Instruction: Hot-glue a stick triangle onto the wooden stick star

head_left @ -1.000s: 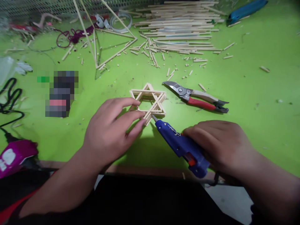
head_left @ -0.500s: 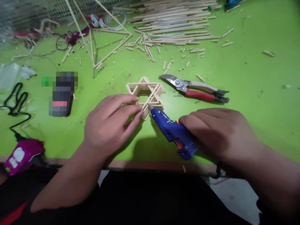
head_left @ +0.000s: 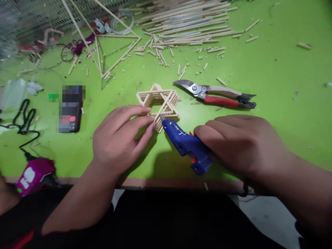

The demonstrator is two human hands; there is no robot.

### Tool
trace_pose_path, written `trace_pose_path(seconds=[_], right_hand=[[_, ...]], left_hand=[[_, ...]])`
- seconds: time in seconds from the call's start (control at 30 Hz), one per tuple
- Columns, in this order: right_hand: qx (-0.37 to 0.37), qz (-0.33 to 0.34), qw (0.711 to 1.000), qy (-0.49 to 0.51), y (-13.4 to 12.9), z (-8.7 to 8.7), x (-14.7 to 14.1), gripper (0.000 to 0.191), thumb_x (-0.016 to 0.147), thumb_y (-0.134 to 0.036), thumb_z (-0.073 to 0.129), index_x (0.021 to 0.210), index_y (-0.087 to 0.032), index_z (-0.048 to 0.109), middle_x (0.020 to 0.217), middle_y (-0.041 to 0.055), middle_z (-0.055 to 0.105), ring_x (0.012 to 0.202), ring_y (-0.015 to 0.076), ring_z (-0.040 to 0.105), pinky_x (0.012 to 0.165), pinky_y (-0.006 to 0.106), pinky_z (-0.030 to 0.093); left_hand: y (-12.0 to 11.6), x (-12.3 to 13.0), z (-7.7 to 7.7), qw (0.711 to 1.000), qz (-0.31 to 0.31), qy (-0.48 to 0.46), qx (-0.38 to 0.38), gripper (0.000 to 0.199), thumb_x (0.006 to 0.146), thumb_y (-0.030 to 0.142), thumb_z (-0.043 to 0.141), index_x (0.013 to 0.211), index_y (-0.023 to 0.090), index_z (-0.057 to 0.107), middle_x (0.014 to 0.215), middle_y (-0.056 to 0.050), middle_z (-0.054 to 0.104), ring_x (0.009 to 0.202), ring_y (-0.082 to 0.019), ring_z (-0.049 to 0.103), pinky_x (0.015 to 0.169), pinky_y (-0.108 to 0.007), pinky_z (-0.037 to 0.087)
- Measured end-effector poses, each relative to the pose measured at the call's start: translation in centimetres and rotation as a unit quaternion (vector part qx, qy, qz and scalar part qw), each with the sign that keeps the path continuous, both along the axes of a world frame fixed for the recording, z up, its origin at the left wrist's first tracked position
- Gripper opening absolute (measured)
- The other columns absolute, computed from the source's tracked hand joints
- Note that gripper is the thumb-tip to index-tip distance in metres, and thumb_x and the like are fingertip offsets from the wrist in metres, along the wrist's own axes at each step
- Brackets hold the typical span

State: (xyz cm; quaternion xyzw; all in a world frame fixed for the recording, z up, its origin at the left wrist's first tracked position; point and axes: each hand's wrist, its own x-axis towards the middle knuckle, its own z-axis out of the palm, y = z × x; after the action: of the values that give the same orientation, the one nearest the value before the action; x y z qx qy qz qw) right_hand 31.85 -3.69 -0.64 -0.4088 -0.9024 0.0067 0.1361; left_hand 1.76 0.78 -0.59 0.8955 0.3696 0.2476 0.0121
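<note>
A star-shaped frame of stacked wooden sticks (head_left: 169, 100) stands on the green table in front of me. At its near left corner, the fingers of my left hand (head_left: 121, 135) are closed on the sticks. My right hand (head_left: 238, 141) is wrapped round a blue glue gun (head_left: 178, 135) with an orange trigger. The gun's metal nozzle points up and left and meets the near corner of the star, close to my left fingertips. Thin strings of dried glue lie on the gun's body. Whether fresh glue is coming out is too small to tell.
Pruning shears (head_left: 215, 95) with red and pale handles lie right of the star. Long sticks (head_left: 192, 20) and cut bits are heaped at the back. A larger stick frame (head_left: 121, 57) stands back left. A dark phone-like device (head_left: 71, 109) and a magenta box with a cord (head_left: 36, 176) lie left.
The view has shifted slightly. My left hand keeps its hold on the star, and the glue gun's nozzle stays at the same corner.
</note>
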Motion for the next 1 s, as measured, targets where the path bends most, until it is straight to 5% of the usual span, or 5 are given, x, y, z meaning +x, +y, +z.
trace_pose_path(seconds=[0.57,1.0], right_hand=[[0.040,-0.011,0.999,-0.022,0.08,-0.37,-0.19,0.023,0.096,-0.010,0.052,0.084,-0.026,0.063,0.067,-0.0003,0.057,0.060,0.0251,0.056,0.057,0.036,0.029],[0.011,-0.009,1.000,0.003,-0.08,0.02,0.03,0.028,0.106,-0.014,0.051,0.086,-0.025,0.067,0.066,-0.0006,0.058,0.061,0.0241,0.059,0.057,0.038,0.029]], left_hand=[[0.06,0.05,-0.22,1.000,0.003,-0.004,0.014,0.031,0.095,0.019,0.085,0.124,0.030,0.077,0.128,-0.005,0.083,0.116,-0.026,0.081,0.104,-0.043,0.064],[-0.18,0.00,0.08,0.999,0.025,0.018,0.006,0.027,0.102,0.024,0.078,0.127,0.034,0.075,0.129,-0.003,0.083,0.118,-0.026,0.081,0.104,-0.049,0.068]])
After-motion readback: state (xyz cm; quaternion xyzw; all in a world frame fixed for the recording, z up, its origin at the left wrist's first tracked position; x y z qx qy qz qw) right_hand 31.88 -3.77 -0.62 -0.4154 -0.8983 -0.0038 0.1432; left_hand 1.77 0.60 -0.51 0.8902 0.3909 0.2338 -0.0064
